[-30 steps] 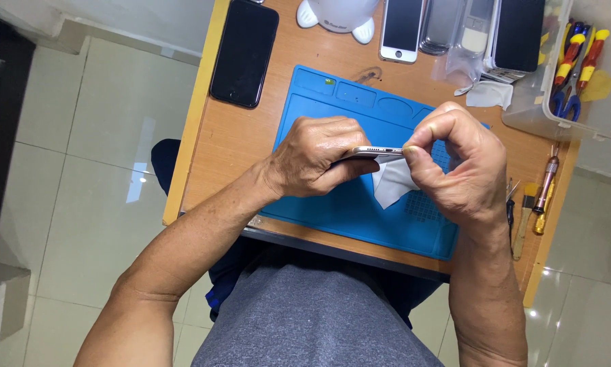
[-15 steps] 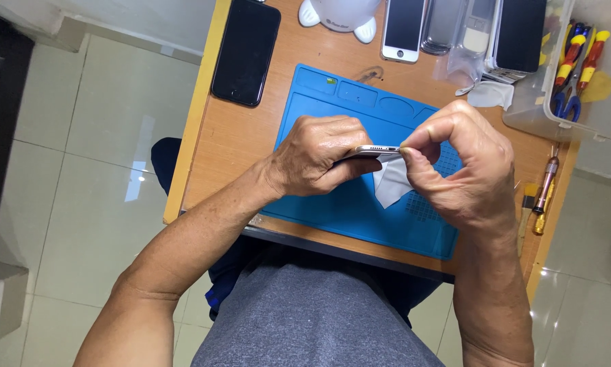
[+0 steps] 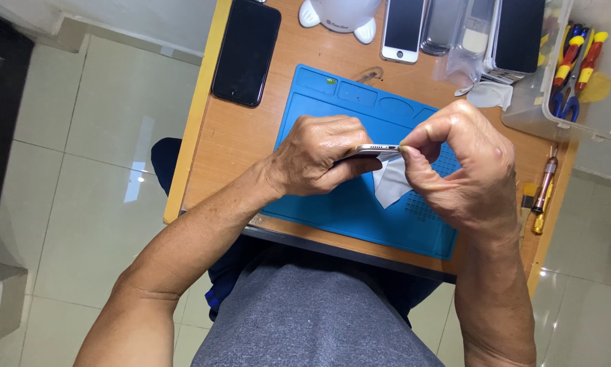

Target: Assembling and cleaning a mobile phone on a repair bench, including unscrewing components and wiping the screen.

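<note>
My left hand (image 3: 319,155) grips a thin silver phone (image 3: 377,149), held edge-on above the blue work mat (image 3: 350,204). My right hand (image 3: 465,166) pinches a small grey cloth (image 3: 390,182) against the phone's right end. The cloth hangs down below the phone. Most of the phone is hidden inside my left hand's fingers.
A black phone (image 3: 247,51) lies at the desk's left edge. A white phone (image 3: 403,27), clear cases (image 3: 455,27) and a dark phone (image 3: 519,34) line the far side. A clear bin (image 3: 570,75) holds red-yellow screwdrivers. A small screwdriver (image 3: 543,190) lies to the right of the mat.
My right hand has shifted slightly along the phone's end with the cloth; the left hand holds the phone in about the same place.
</note>
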